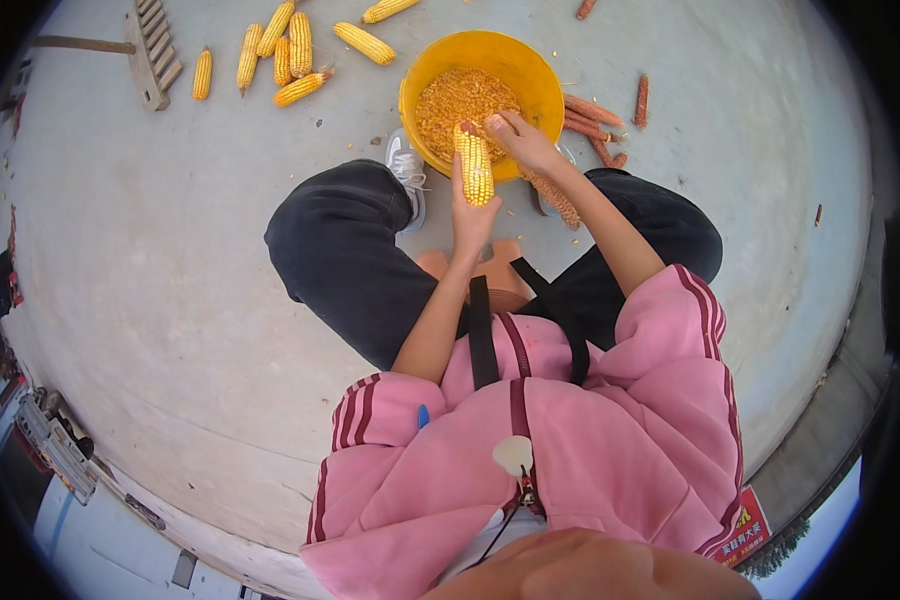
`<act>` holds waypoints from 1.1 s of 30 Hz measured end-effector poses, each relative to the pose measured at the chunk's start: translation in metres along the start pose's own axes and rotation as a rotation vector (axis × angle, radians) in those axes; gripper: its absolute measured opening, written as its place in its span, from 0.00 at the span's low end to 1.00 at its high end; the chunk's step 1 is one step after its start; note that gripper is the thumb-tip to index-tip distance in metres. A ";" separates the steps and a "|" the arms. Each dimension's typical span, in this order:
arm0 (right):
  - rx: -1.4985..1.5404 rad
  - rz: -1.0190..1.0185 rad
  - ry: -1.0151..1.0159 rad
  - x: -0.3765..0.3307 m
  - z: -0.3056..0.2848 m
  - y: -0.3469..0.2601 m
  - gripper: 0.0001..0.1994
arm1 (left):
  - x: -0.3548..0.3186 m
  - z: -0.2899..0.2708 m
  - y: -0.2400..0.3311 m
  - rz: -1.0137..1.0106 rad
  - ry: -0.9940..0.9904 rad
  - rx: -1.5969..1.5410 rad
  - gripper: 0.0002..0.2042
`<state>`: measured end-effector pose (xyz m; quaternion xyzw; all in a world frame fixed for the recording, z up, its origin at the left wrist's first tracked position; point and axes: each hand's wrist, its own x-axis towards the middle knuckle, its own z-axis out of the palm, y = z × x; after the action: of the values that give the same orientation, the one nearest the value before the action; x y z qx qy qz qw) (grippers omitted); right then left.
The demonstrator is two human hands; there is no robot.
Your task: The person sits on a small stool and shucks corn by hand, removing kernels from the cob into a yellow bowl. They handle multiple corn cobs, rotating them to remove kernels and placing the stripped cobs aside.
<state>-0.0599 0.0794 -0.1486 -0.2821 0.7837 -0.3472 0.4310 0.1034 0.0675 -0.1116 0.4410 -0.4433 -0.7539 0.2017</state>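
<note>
"Hands?"
"Left hand (473,215) holds corn (477,170) by its near end; right hand (515,135) at its far end, grip unclear."
"Corn where?"
"Over bucket (538,80), near rim."
"Risk?"
"Kernels (460,95) could scatter outside if rubbed too hard."
"Axis?"
"Front-to-back, pointing forward, slightly left."

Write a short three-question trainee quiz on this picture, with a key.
1. Which hand grips the lower part of the yellow corn held over the bucket?
2. True or false: the bucket holds only bare cobs.
3. Where does the wooden rake lie in the picture? a) lower right b) upper left c) upper right

Key:
1. The left hand.
2. False; loose kernels lie in it.
3. b
</note>
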 end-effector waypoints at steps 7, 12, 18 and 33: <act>0.509 0.322 -0.120 -0.020 0.013 -0.022 0.24 | -0.007 -0.015 0.008 -0.110 -0.157 -0.033 0.46; 0.594 0.413 -0.196 -0.023 0.008 -0.030 0.25 | -0.007 -0.022 0.000 -0.081 -0.225 0.024 0.45; 0.676 0.405 -0.246 -0.016 0.010 -0.025 0.26 | -0.014 -0.022 0.003 -0.509 -0.184 -0.458 0.26; -0.215 -0.191 0.181 -0.017 0.014 0.011 0.25 | 0.009 -0.013 -0.011 -0.656 -0.214 -0.690 0.31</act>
<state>-0.0416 0.0946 -0.1549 -0.3672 0.8216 -0.3248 0.2908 0.1107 0.0603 -0.1278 0.3849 -0.0237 -0.9217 0.0411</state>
